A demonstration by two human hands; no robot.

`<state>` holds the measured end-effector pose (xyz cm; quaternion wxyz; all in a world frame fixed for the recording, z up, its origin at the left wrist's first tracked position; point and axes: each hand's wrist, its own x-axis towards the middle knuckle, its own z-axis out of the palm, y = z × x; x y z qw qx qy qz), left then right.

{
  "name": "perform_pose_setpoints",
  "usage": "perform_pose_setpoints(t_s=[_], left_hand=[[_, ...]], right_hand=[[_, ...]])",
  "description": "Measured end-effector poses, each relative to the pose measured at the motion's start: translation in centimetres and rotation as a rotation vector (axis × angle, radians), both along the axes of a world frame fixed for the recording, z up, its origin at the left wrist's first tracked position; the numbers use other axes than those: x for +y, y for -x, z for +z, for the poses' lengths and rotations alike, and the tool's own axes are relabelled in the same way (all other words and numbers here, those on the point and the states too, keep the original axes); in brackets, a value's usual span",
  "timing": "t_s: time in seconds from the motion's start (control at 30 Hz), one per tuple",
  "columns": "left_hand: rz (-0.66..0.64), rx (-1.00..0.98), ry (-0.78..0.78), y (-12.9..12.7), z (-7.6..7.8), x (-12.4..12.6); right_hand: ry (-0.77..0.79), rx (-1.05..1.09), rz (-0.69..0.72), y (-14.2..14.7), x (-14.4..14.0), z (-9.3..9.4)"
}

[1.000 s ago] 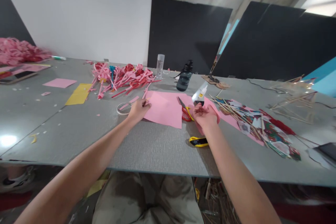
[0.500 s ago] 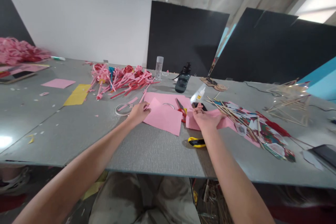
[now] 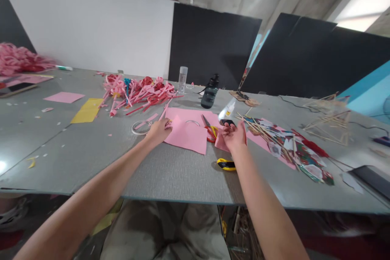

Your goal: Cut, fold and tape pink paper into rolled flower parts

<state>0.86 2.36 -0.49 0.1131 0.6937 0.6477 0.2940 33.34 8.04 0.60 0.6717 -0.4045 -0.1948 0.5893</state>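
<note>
A pink sheet of paper (image 3: 189, 136) lies bent on the table with its left edge pinched in the fingers of my left hand (image 3: 160, 131). My right hand (image 3: 234, 135) is turned partly palm up, its fingers curled around a smaller pink paper (image 3: 221, 143) that shows on both sides of the hand. Between the two papers lie scissors with red and yellow handles (image 3: 210, 133). A yellow-black utility knife (image 3: 226, 164) rests just below my right hand. A silver ring (image 3: 141, 127) sits left of my left hand, and part of another ring (image 3: 192, 122) shows at the pink sheet.
Behind the papers stand a white glue bottle (image 3: 228, 109), a dark drink bottle (image 3: 210, 92) and a clear bottle (image 3: 182, 79). Pink and red paper strips (image 3: 143, 91) are heaped at back left. Thin sticks and printed cutouts (image 3: 292, 146) spread rightward, near a stick frame (image 3: 329, 124).
My right hand has turned, and the smaller pink paper that stretched out to its right is now swung up close against it. My left hand stays at the sheet's edge.
</note>
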Motion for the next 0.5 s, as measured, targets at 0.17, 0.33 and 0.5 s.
perform_pose_setpoints(t_s=[0.17,0.33,0.5], left_hand=[[0.009,0.014,-0.022,-0.1,-0.2,0.0],[-0.006,0.045,-0.071,-0.3,-0.5,-0.3],[-0.041,0.145,-0.177,0.5,0.5,-0.6]], right_hand=[[-0.01,-0.066,0.034,-0.1,-0.2,-0.1],[-0.05,-0.18,0.083,0.4,-0.2,-0.3],[-0.111,-0.321,0.121,1.4,-0.2,-0.8]])
